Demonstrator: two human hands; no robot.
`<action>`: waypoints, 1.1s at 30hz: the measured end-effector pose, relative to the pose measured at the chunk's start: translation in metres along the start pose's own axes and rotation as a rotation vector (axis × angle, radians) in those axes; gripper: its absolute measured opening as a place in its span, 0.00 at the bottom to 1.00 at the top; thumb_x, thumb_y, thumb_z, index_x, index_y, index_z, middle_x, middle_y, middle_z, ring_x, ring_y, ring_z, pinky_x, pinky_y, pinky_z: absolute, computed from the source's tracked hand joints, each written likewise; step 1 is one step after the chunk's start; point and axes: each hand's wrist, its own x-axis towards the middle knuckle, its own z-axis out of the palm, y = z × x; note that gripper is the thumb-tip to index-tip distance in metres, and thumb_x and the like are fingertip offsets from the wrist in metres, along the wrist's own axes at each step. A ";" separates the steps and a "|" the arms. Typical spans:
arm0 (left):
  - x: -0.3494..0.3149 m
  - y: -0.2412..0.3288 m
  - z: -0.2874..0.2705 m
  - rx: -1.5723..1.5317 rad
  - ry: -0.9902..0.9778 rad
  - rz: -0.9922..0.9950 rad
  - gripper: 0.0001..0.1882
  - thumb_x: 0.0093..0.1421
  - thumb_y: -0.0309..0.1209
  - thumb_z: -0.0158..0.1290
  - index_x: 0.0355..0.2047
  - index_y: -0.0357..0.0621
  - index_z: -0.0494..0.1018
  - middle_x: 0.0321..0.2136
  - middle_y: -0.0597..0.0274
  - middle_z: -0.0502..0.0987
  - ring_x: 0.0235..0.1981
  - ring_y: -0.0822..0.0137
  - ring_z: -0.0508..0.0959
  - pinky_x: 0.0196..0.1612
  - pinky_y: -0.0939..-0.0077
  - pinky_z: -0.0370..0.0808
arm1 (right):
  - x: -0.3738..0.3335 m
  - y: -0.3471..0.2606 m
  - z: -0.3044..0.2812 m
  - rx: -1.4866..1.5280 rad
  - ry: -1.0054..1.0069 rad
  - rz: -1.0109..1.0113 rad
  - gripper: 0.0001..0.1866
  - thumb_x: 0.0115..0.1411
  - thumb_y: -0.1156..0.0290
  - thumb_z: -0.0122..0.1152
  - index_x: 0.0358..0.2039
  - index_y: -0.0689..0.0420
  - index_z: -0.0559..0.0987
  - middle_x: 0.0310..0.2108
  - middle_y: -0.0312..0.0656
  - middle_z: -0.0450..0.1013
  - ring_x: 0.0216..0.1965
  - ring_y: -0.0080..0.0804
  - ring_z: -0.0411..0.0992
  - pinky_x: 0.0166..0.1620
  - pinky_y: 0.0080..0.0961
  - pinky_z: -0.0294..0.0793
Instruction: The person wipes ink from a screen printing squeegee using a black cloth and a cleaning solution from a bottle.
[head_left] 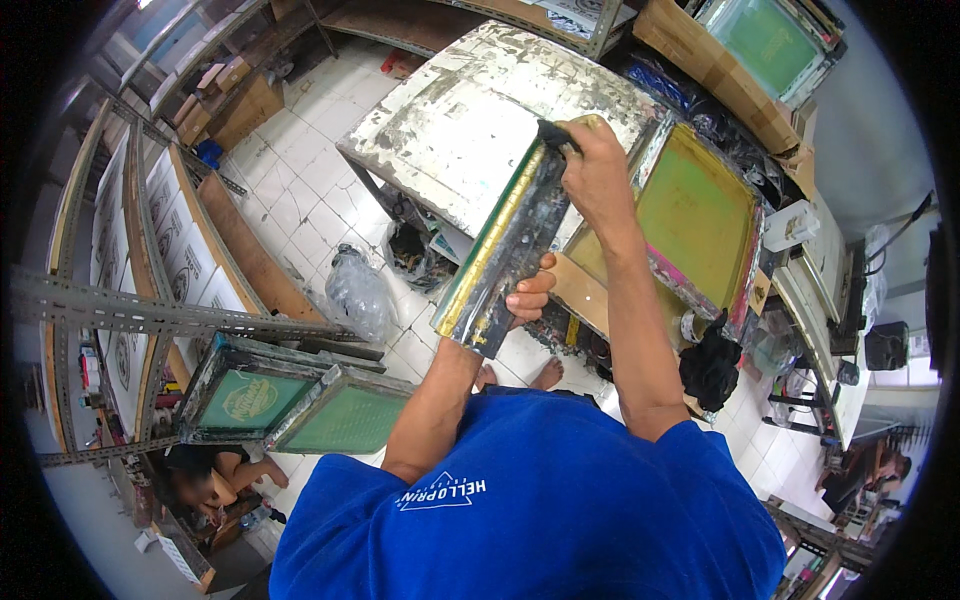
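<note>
Room: white tiled floor (300, 170) of a print workshop, metal racks on the left, cardboard boxes far right.
Bench: paint-crusted white bench (470, 110) stands far centre, nothing lying on its top.
Squeegee: long squeegee (500, 250) is held up in the air, tilted, between the person and the bench; its blade edge is coated yellow and its body smeared dark and green.
Left hand: left hand (528, 295) has its fingers clenched around the near, lower end of the squeegee.
Right hand: right hand (597, 165) grips the far, upper end, fingers closed over the dark handle.
Frames: yellow-meshed screen frame (695, 215) lies right of the bench; two green ones (300, 400) lean near left.
Progress: judging by the ink on the blade, the squeegee looks used and not yet wiped; no screen sits on the bench.
</note>
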 end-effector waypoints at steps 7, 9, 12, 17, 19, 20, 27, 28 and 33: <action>0.001 -0.003 -0.007 0.012 0.019 0.006 0.27 0.67 0.47 0.47 0.50 0.32 0.61 0.27 0.59 0.63 0.26 0.68 0.66 0.27 0.78 0.64 | -0.022 0.000 0.010 -0.034 -0.097 -0.084 0.17 0.48 0.88 0.56 0.40 0.63 0.80 0.35 0.51 0.71 0.42 0.52 0.70 0.46 0.39 0.69; -0.001 -0.002 -0.007 0.031 0.036 0.037 0.26 0.67 0.47 0.47 0.50 0.32 0.62 0.28 0.59 0.63 0.26 0.69 0.66 0.28 0.77 0.65 | -0.030 -0.014 0.004 0.051 -0.194 -0.061 0.17 0.48 0.88 0.55 0.40 0.63 0.80 0.35 0.51 0.71 0.42 0.51 0.71 0.46 0.38 0.70; -0.005 0.006 -0.020 0.120 0.095 0.033 0.28 0.66 0.47 0.49 0.51 0.31 0.62 0.27 0.60 0.64 0.22 0.70 0.66 0.24 0.80 0.62 | -0.022 -0.013 -0.006 0.188 -0.120 -0.024 0.17 0.50 0.88 0.54 0.40 0.63 0.80 0.37 0.50 0.74 0.41 0.48 0.74 0.46 0.33 0.71; -0.008 0.006 -0.018 0.384 0.338 0.103 0.22 0.68 0.45 0.44 0.48 0.37 0.65 0.24 0.61 0.65 0.19 0.69 0.66 0.22 0.77 0.61 | 0.008 0.006 -0.018 0.013 0.031 -0.045 0.15 0.51 0.85 0.57 0.40 0.61 0.82 0.35 0.51 0.72 0.40 0.49 0.72 0.45 0.38 0.70; -0.005 0.006 -0.014 0.540 0.486 0.094 0.17 0.69 0.44 0.42 0.43 0.42 0.68 0.20 0.63 0.66 0.17 0.69 0.67 0.20 0.76 0.62 | 0.012 0.021 -0.015 0.012 -0.039 -0.047 0.15 0.51 0.84 0.58 0.39 0.60 0.83 0.33 0.51 0.71 0.39 0.50 0.71 0.45 0.38 0.70; 0.000 0.000 -0.002 0.599 0.594 0.113 0.16 0.70 0.44 0.40 0.39 0.44 0.67 0.18 0.64 0.65 0.15 0.70 0.65 0.18 0.77 0.60 | 0.013 0.023 -0.014 0.014 -0.079 -0.049 0.14 0.51 0.83 0.59 0.39 0.59 0.83 0.32 0.51 0.71 0.39 0.50 0.70 0.45 0.39 0.70; 0.013 -0.007 0.008 0.906 0.841 0.161 0.26 0.71 0.55 0.36 0.31 0.45 0.65 0.15 0.65 0.62 0.13 0.70 0.64 0.16 0.77 0.61 | 0.006 0.019 -0.013 0.019 -0.220 -0.004 0.17 0.51 0.87 0.50 0.40 0.61 0.81 0.34 0.51 0.70 0.39 0.50 0.70 0.45 0.37 0.68; 0.013 -0.007 0.008 0.911 0.853 0.173 0.26 0.71 0.56 0.36 0.31 0.45 0.65 0.15 0.65 0.62 0.13 0.70 0.64 0.16 0.76 0.61 | 0.004 0.017 -0.012 0.033 -0.230 -0.008 0.17 0.51 0.87 0.50 0.39 0.62 0.81 0.34 0.51 0.70 0.39 0.50 0.70 0.45 0.37 0.68; 0.013 -0.003 -0.002 0.884 0.910 0.253 0.26 0.70 0.57 0.37 0.28 0.47 0.65 0.15 0.65 0.62 0.12 0.69 0.64 0.15 0.75 0.61 | -0.010 -0.002 -0.007 0.122 -0.314 -0.043 0.16 0.50 0.88 0.50 0.37 0.63 0.81 0.32 0.51 0.70 0.37 0.49 0.70 0.43 0.36 0.69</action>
